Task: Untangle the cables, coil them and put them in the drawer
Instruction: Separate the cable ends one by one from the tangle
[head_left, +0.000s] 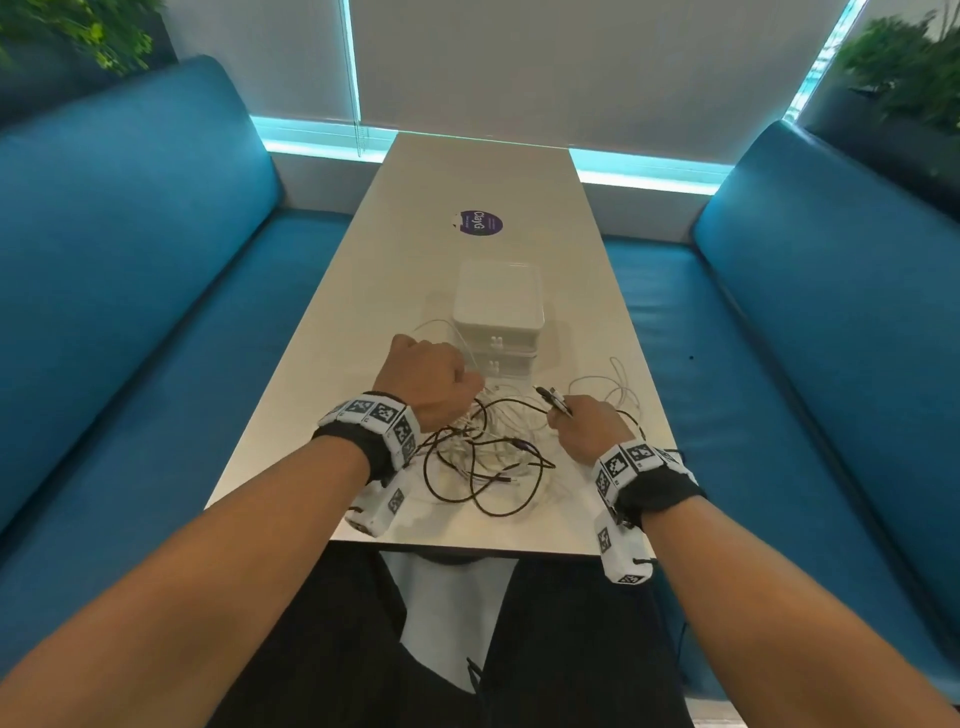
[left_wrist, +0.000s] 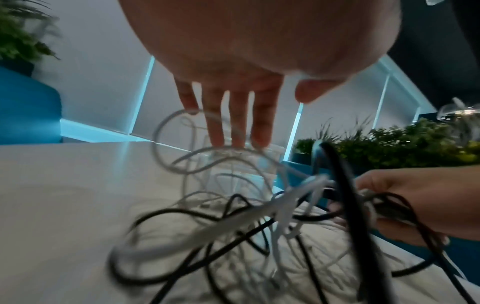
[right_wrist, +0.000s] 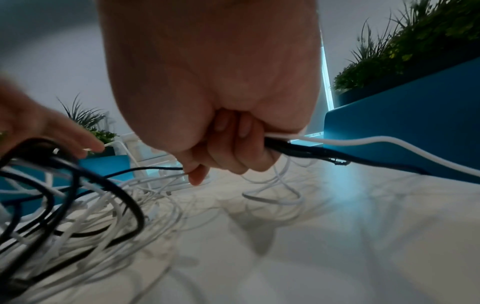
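Note:
A tangle of black and white cables (head_left: 488, 452) (left_wrist: 233, 222) (right_wrist: 78, 195) lies on the white table (head_left: 467, 171) near its front edge. My left hand (head_left: 431, 376) (left_wrist: 233, 115) hovers over the tangle's left side, fingers straight and pointing down into loops of white cable; it grips nothing that I can see. My right hand (head_left: 582, 426) (right_wrist: 221, 144) is fisted round a black cable and a white cable, whose ends stick out toward the middle. A small white stacked drawer unit (head_left: 498, 317) (right_wrist: 145, 152) stands just behind the tangle, its drawers shut.
Blue benches (head_left: 130, 260) (head_left: 831, 312) run along both sides of the table. A purple sticker (head_left: 480, 222) lies on the table beyond the drawer unit. Plants (head_left: 904, 67) stand behind the benches. Loose white cable loops (head_left: 618, 384) trail off to the right.

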